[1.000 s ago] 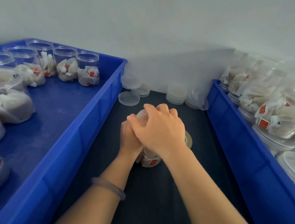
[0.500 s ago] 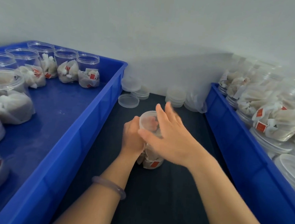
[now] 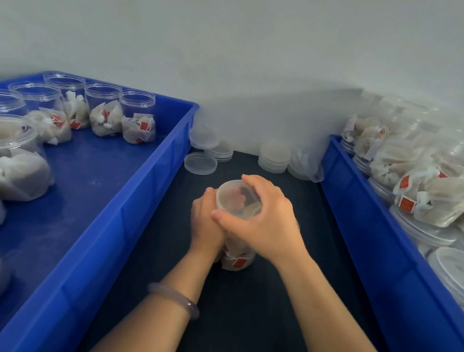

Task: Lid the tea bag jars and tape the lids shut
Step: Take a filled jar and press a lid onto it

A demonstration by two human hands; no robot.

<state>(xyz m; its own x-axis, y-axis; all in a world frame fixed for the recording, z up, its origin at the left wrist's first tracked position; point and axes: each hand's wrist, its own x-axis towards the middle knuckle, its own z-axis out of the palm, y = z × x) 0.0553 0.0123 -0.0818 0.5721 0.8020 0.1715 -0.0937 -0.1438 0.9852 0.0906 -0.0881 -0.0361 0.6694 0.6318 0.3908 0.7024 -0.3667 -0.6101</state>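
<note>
While the left hand (image 3: 206, 223) wraps its fingers round the jar (image 3: 236, 261) on the dark mat (image 3: 241, 323) and the right hand (image 3: 267, 220) clamps curled fingers on its lid (image 3: 233, 201), taping looks not yet begun, and many open jars (image 3: 136, 112) wait left of the mat

Dark tabletop (image 3: 256, 316), runs btwn two blue crates. Left crate (image 3: 128, 209) sits along its L edge, right crate (image 3: 364, 241) along its R edge, both on the surface. Mid-strip: tea bag jar (image 3: 236, 261) stands upright, approx centre, w/ lid (image 3: 233, 198) on top. Far end by the wall: single loose lid (image 3: 200, 163) lying open side up, just beside left crate; short lid stack (image 3: 219, 152) right behind it; taller lid stack (image 3: 274, 158) further R; clear plastic bag (image 3: 306, 165) next to that, touching right crate.
</note>
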